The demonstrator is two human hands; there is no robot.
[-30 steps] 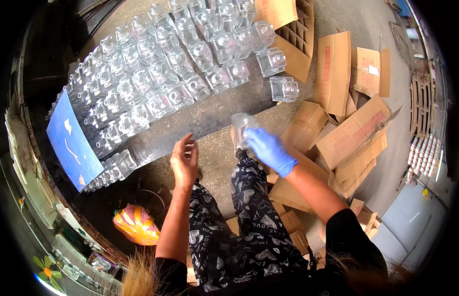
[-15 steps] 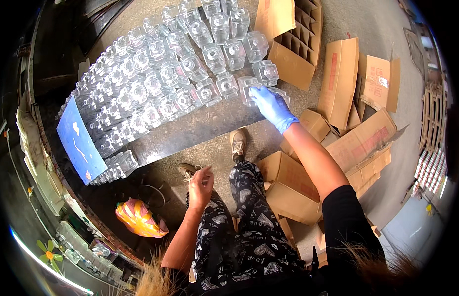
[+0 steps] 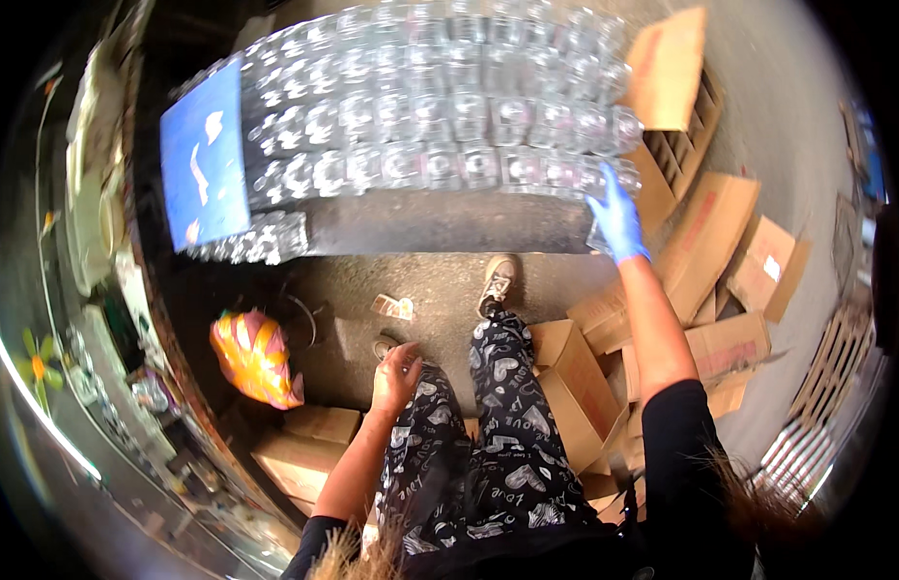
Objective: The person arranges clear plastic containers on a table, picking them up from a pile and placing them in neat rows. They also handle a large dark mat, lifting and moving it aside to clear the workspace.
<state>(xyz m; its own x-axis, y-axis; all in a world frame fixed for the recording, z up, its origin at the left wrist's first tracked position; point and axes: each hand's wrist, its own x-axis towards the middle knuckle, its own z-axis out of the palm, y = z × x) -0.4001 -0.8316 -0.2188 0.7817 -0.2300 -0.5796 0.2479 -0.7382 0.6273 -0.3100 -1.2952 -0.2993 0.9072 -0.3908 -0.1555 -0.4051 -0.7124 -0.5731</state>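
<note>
Rows of glasses [image 3: 420,126] already cover most of the floor; cartons [image 3: 710,242] lie right of them. The right hand [image 3: 615,217], gloved, grips a glass at their right end. The left hand [image 3: 396,375] rests loosely open on the knee.

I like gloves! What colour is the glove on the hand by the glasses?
Blue. The glove on the right hand shows best in the head view, beside the clear glasses.

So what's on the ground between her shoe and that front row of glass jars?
In the head view, only a bare dark strip of ground lies between the shoe and the front row of glass jars.
</note>
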